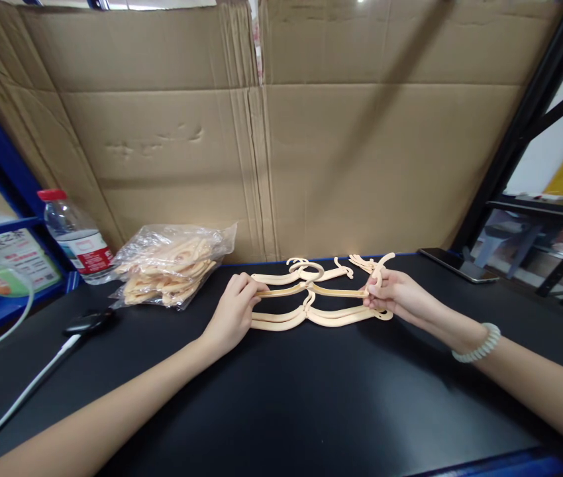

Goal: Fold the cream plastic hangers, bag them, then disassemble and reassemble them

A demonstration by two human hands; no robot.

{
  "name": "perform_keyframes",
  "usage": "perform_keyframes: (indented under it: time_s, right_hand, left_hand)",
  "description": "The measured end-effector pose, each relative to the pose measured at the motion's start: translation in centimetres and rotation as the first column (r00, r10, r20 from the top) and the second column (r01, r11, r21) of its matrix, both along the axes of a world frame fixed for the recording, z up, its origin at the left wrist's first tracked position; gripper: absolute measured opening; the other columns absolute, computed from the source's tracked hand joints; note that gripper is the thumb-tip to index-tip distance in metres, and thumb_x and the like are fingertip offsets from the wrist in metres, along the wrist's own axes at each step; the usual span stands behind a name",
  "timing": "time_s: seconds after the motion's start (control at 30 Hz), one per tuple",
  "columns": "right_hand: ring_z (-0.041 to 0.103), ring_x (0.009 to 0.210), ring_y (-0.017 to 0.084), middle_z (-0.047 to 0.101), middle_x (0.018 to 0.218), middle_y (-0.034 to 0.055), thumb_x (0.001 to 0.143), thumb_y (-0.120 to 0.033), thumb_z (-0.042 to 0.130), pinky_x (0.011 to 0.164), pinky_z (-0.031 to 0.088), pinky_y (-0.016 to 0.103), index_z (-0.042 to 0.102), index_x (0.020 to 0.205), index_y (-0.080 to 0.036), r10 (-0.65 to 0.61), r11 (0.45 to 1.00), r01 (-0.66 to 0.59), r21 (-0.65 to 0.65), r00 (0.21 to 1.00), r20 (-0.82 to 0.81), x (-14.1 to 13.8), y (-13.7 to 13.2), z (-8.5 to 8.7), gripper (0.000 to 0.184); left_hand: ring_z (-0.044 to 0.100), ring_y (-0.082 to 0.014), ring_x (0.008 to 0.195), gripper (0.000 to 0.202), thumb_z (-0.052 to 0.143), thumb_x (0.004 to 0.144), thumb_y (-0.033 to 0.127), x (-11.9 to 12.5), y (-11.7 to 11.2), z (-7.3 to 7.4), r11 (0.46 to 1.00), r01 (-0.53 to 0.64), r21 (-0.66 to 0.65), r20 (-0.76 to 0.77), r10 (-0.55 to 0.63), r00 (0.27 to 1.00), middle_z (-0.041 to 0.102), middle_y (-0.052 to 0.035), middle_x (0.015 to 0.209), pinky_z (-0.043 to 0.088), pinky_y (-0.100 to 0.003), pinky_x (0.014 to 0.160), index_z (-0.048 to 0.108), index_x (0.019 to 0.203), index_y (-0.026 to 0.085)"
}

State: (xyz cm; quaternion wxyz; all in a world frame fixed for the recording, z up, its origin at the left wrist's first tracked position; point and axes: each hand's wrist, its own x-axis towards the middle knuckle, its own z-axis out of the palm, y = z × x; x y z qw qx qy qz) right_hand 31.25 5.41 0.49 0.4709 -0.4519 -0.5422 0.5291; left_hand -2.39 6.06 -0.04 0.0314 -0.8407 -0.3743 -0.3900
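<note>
Several cream plastic hangers point(311, 311) lie in a loose pile on the black table point(281, 397), near its far edge. My left hand point(234, 311) is closed, pinching the left end of one thin hanger point(311, 290) lifted slightly above the pile. My right hand point(393, 295), with a pale bead bracelet point(477, 343) on its wrist, pinches the right end of the same hanger. The hanger spans straight between both hands.
A clear plastic bag of more cream hangers point(172, 265) lies at the left rear. A water bottle with a red cap point(77, 238) stands further left. A white cable with a black plug point(87, 322) crosses the left side. A phone point(458, 264) rests at the right rear. Cardboard point(281, 132) walls the back.
</note>
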Motion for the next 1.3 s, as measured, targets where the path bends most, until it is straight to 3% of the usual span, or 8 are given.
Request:
perform_keyframes:
  time_s: [0.13, 0.3, 0.5, 0.73, 0.9, 0.97, 1.07, 1.3]
  right_hand:
    - [0.06, 0.052, 0.013, 0.06, 0.058, -0.0008, 0.059, -0.026, 0.079, 0.05, 0.048, 0.027, 0.05, 0.067, -0.02, -0.075, 0.997, 0.076, 0.032, 0.997, -0.017, -0.4, -0.2, 0.0, 0.03]
    - [0.062, 0.056, 0.013, 0.059, 0.064, -0.0022, 0.056, -0.023, 0.081, 0.055, 0.053, 0.028, 0.052, 0.067, -0.019, -0.1, 0.993, 0.107, 0.04, 0.984, -0.145, -0.6, -0.5, 0.5, 0.031]
    - [0.065, 0.062, 0.015, 0.058, 0.067, -0.0012, 0.056, -0.023, 0.084, 0.064, 0.057, 0.03, 0.056, 0.068, -0.019, -0.09, 0.996, 0.093, 0.006, 0.974, -0.208, -0.6, -0.5, 0.6, 0.03]
    - [0.06, 0.075, 0.012, 0.063, 0.093, 0.0029, 0.068, -0.032, 0.08, 0.063, 0.055, 0.025, 0.069, 0.085, -0.02, -0.006, 0.992, 0.028, 0.122, 0.983, -0.181, -0.4, -0.5, 0.7, 0.024]
    - [0.054, 0.065, 0.012, 0.06, 0.074, 0.0015, 0.068, -0.041, 0.079, 0.057, 0.05, 0.025, 0.074, 0.084, -0.022, 0.011, 0.997, 0.008, 0.079, 0.972, -0.236, 1.8, 0.5, 1.2, 0.025]
    - [0.054, 0.061, 0.011, 0.061, 0.07, 0.0007, 0.065, -0.039, 0.082, 0.057, 0.05, 0.025, 0.075, 0.082, -0.022, 0.047, 0.998, -0.038, 0.056, 0.986, -0.162, 3.1, 0.9, 1.4, 0.025]
    - [0.06, 0.066, 0.014, 0.068, 0.075, 0.0024, 0.064, -0.036, 0.084, 0.064, 0.051, 0.028, 0.074, 0.082, -0.021, 0.148, 0.987, -0.154, 0.041, 0.983, 0.112, 5.0, 1.2, 2.1, 0.025]
    - [0.064, 0.077, 0.019, 0.072, 0.083, 0.0057, 0.075, -0.044, 0.073, 0.068, 0.048, 0.031, 0.075, 0.085, -0.02, 0.285, 0.897, -0.436, 0.076, 0.701, 0.654, 6.8, 1.1, 3.5, 0.026]
  left_hand:
    - [0.053, -0.02, 0.085, 0.02, 0.042, 0.09, 0.01, 0.1, -0.1, 0.0, 1.0, 0.011, 0.022, 0.003, -0.011, 1.0, 0.052, -0.0041, 0.089, 0.048, -0.032, 0.075, 0.058, 0.094, 0.022]
    - [0.056, -0.0209, 0.095, 0.02, 0.044, 0.094, 0.014, 0.2, -0.3, 0.1, 0.998, 0.048, 0.047, -0.03, -0.047, 0.998, 0.056, -0.0059, 0.098, 0.049, -0.034, 0.084, 0.058, 0.107, 0.022]
    - [0.06, -0.0195, 0.083, 0.013, 0.047, 0.096, 0.019, -0.2, -0.5, 0.4, 0.984, 0.108, 0.14, -0.235, -0.073, 0.969, 0.063, -0.0065, 0.089, 0.05, -0.03, 0.073, 0.058, 0.104, 0.018]
    - [0.06, -0.0194, 0.071, 0.021, 0.042, 0.095, 0.019, -0.8, -1.3, 3.4, 0.989, 0.066, 0.134, -0.471, 0.005, 0.882, 0.063, -0.0069, 0.077, 0.047, -0.029, 0.063, 0.062, 0.093, 0.015]
    - [0.061, -0.0208, 0.07, 0.018, 0.045, 0.091, 0.018, -1.6, -1.8, 6.2, 1.0, -0.028, 0.013, -0.625, 0.03, 0.78, 0.062, -0.0065, 0.076, 0.044, -0.029, 0.062, 0.061, 0.085, 0.015]
    - [0.06, -0.0189, 0.065, 0.016, 0.046, 0.09, 0.017, -1.9, -2.0, 7.0, 0.998, -0.042, -0.051, -0.658, -0.002, 0.753, 0.061, -0.0044, 0.073, 0.041, -0.028, 0.059, 0.061, 0.082, 0.016]
    - [0.059, -0.0176, 0.064, 0.013, 0.05, 0.088, 0.016, -1.8, -2.5, 7.7, 0.986, -0.063, -0.152, -0.693, -0.061, 0.718, 0.061, -0.0022, 0.072, 0.038, -0.026, 0.056, 0.059, 0.078, 0.018]
    - [0.06, -0.0168, 0.064, 0.011, 0.054, 0.087, 0.016, -0.7, -3.9, 7.1, 0.975, -0.027, -0.22, -0.758, -0.153, 0.634, 0.062, -0.0012, 0.08, 0.038, -0.026, 0.058, 0.058, 0.078, 0.019]
